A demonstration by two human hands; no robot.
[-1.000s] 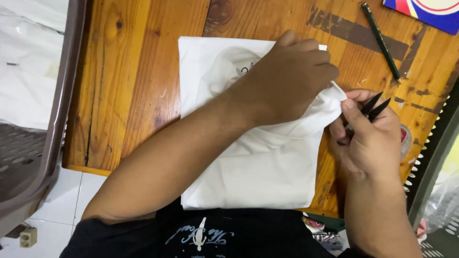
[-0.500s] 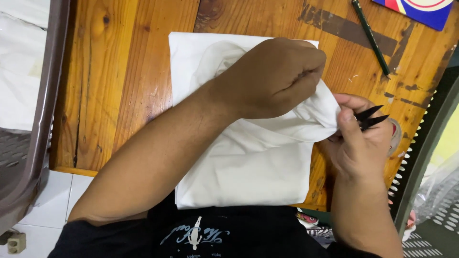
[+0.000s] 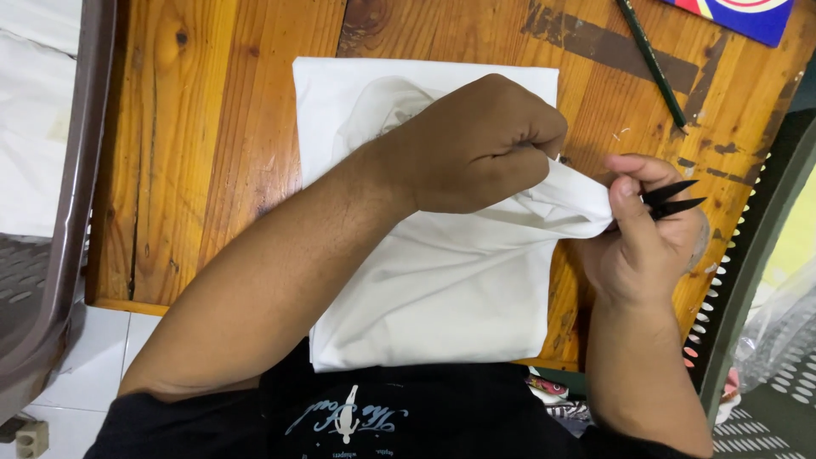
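- Cloth first: a folded white fabric piece (image 3: 425, 289) lies flat on the wooden table (image 3: 212, 153), its near edge just at the table's front edge, close against our body, so that most of it rests on the wood while only one part is lifted.
- Our left hand (image 3: 476, 144) crosses over the fabric with its fingers curled together into a fist, clamped on a bunch of the cloth near its right edge; we judge this grip pulls the material taut and lifts it clear of the layers beneath.
- Our right hand (image 3: 646, 246) meets that raised fold from the side, thumb pressed on the fabric's tip, fingers closed round small black thread snips (image 3: 676, 200). The two dark points stick out to the right, away from the cloth and nearly together; we cannot tell how much of the tool is hidden in the palm.
- Holding both hands at the same spot keeps the stretched edge steady between them, which seems the reason for the crossed left arm.
- Farther back, a dark green pencil (image 3: 650, 59) lies slantwise on the wood, well apart from the hands, beside the corner of a blue printed sheet (image 3: 748, 17).
- Left of the table stands a grey plastic chair (image 3: 51, 255).
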